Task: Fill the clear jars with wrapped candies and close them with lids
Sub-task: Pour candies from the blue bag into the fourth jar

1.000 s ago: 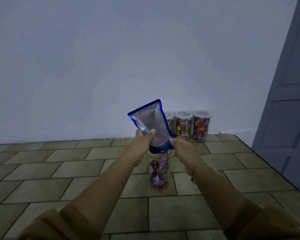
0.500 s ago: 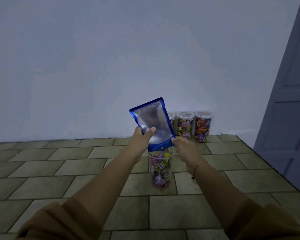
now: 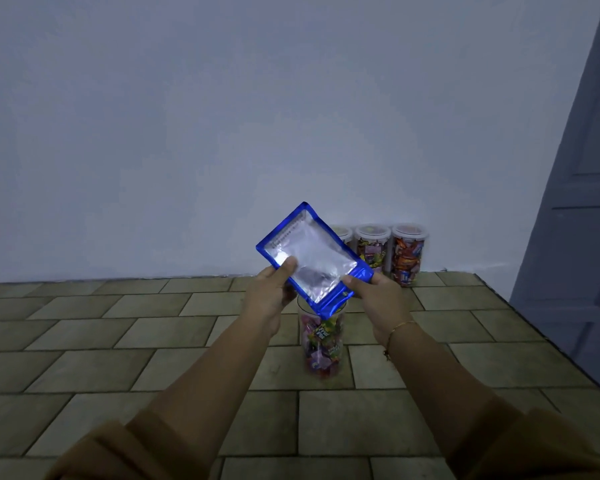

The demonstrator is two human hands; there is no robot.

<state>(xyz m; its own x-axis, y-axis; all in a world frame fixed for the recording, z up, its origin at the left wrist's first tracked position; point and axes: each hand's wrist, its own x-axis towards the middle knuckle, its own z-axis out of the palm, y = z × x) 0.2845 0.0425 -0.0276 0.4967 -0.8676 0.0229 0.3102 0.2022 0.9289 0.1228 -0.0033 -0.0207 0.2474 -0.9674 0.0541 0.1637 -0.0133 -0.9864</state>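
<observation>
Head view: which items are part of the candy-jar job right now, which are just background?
In use:
blue candy pouch, held by left hand and right hand
open clear jar, partly filled with candies

Background:
three lidded filled jars by the wall
grey door

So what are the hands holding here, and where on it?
Both hold the blue pouch over the open jar: left hand pinches its left edge, right hand its lower right corner.
</observation>
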